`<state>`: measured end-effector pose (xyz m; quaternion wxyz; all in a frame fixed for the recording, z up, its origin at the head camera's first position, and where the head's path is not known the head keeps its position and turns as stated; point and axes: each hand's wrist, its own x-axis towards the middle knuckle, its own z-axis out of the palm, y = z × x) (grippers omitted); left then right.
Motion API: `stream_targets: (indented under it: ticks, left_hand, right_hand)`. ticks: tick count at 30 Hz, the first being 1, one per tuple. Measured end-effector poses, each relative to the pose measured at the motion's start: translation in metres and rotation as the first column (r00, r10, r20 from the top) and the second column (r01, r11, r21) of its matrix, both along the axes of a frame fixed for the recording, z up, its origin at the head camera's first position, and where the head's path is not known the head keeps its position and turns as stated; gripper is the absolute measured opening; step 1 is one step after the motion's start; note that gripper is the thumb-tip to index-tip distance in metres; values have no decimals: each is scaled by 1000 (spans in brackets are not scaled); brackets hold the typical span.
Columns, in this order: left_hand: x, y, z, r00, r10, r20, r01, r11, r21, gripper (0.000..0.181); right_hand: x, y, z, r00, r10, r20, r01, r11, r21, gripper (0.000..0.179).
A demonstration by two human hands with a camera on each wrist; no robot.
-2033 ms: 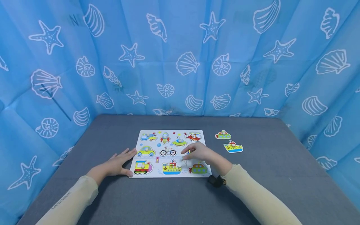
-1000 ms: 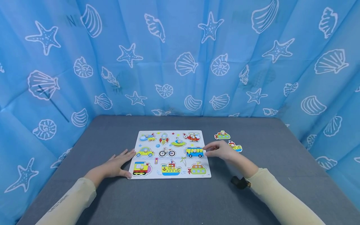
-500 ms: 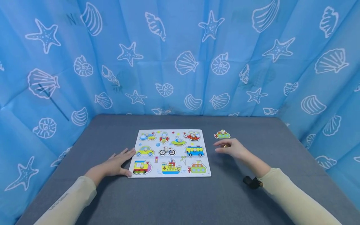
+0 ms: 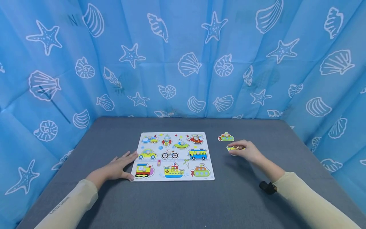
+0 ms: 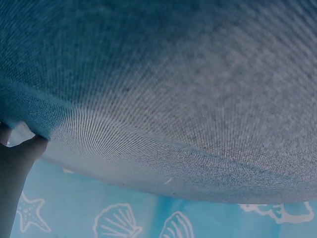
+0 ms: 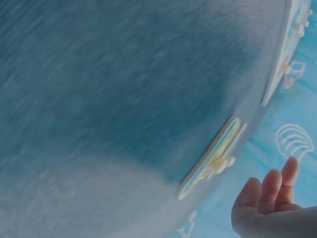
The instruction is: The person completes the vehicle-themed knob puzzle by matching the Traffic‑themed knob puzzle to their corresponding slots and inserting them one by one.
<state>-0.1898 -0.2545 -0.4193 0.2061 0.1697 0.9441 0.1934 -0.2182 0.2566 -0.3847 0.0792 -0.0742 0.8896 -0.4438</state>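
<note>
A white peg puzzle board [image 4: 186, 163] with printed vehicles lies on the table. My left hand [image 4: 117, 167] rests with spread fingers at its left edge, thumb at the near left corner. To the right of the board, my right hand [image 4: 248, 152] is over a yellow and blue ship puzzle piece [image 4: 232, 148], partly covering it in the head view. In the right wrist view the ship piece's knob [image 6: 218, 164] shows apart from the bent fingers [image 6: 270, 184]. A green submarine piece [image 4: 226, 137] lies just beyond.
Knobbed pieces, such as the bus [image 4: 198, 154] and train [image 4: 144, 170], sit in the board. The ship and submarine pictures at its near edge have no knobs. A blue shell-patterned curtain [image 4: 171, 79] stands behind the grey table [image 4: 183, 206].
My right hand has moved from over the bus on the board, rightward off the board, to the ship piece. The bus now lies in full view. My left hand has stayed put.
</note>
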Motion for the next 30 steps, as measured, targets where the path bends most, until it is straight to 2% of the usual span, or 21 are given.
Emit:
stream_targets:
  ticks: [6, 19, 30]
  left_hand:
    - [0, -1, -1, 1000, -5, -2, 5, 1000, 6, 106]
    - [-1, -1, -3, 1000, 0, -14, 0, 1000, -7, 106]
    - [0, 0, 0, 1000, 1, -11, -1, 1000, 12, 107]
  right_hand:
    - [-3, 12, 1, 1000, 15, -12, -15, 999, 35, 41]
    - [-21, 36, -6, 994, 95, 48, -99, 993, 72, 41]
    - [-35, 42, -11, 988, 102, 112, -115, 986, 120, 43]
